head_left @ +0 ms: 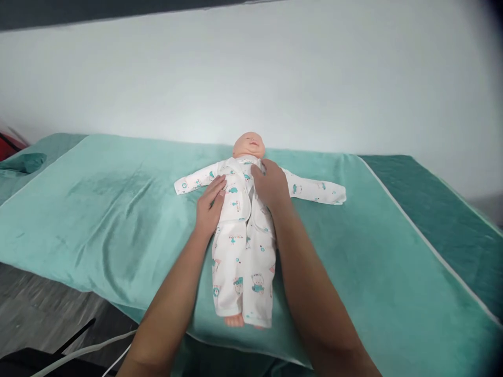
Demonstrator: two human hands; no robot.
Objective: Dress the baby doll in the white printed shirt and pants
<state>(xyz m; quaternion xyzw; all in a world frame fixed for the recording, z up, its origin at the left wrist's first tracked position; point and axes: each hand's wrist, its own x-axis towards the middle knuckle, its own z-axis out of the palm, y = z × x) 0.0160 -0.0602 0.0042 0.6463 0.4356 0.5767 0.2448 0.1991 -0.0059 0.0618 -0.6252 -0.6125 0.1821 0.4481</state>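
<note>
As it lies supine, fingers [217,184] seemingly press the doll [243,235].

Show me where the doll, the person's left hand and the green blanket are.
doll [243,251]: head view, on the white printed suit over its legs.
left hand [211,201]: head view, back of the hand.
green blanket [118,209]: head view, bare stretch left of the doll.

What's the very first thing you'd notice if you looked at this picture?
A baby doll in white printed pyjamas lies on its back in the middle of a green blanket, sleeves spread out to both sides. The left hand lies flat on the doll's chest, and the right hand rests near its collar. A plain white wall stands behind.
</note>
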